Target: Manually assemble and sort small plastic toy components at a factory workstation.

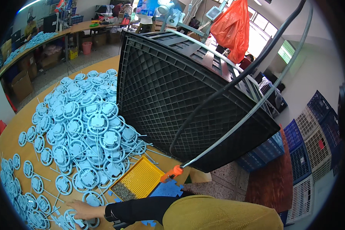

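Observation:
My right hand (85, 210), in a black sleeve, reaches left across the table's near edge. Its fingers are bent around a light blue ring-shaped plastic part (69, 217) with a thin stem. A big heap of the same parts (90, 126), each with a ring, a boxy centre and a stem, covers the table in front of the hand. More of them (11, 180) lie at the left edge. Just right of the heap, a yellow perforated tray (145, 173) holds small metal screws (122, 191) in its near corner. My left hand does not show.
A large black plastic crate (188, 96) stands tipped on its side behind the tray. An orange-handled tool (171, 174) hangs on a coiled metal hose (249, 115) beside a black cable. Blue foam mat pieces (166, 189) lie under the tray. Stacked crates (310, 134) stand on the right.

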The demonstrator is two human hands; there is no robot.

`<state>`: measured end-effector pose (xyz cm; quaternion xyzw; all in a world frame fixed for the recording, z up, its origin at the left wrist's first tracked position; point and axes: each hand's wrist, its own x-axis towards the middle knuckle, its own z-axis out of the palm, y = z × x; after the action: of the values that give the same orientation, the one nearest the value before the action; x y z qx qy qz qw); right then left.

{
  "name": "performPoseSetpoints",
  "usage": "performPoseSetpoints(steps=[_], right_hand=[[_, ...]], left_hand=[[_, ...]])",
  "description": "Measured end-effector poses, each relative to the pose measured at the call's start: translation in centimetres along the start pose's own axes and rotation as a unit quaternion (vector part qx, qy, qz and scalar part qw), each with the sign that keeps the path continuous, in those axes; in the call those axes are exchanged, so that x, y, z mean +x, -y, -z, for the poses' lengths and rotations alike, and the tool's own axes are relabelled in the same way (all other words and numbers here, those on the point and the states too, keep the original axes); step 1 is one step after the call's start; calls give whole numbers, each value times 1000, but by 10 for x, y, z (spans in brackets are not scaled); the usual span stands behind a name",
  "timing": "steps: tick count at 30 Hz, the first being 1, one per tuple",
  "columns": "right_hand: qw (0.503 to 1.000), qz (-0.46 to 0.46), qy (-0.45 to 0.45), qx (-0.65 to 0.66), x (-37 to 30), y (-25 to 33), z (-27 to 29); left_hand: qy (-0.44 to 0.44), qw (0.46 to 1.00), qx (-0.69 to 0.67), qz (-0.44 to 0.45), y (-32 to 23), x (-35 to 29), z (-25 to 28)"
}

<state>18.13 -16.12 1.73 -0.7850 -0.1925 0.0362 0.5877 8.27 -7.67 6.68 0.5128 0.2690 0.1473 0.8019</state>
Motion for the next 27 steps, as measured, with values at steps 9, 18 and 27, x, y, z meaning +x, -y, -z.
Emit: performPoseSetpoints(steps=[9, 18, 27], right_hand=[[958, -196, 165, 128, -20, -31, -18], [892, -340, 171, 243, -15, 25, 81], [893, -339, 166, 245, -21, 39, 74]], left_hand=[[62, 938, 263, -216, 24, 28, 43], [90, 993, 69, -44, 15, 7, -8], [86, 991, 86, -52, 13, -4, -2]])
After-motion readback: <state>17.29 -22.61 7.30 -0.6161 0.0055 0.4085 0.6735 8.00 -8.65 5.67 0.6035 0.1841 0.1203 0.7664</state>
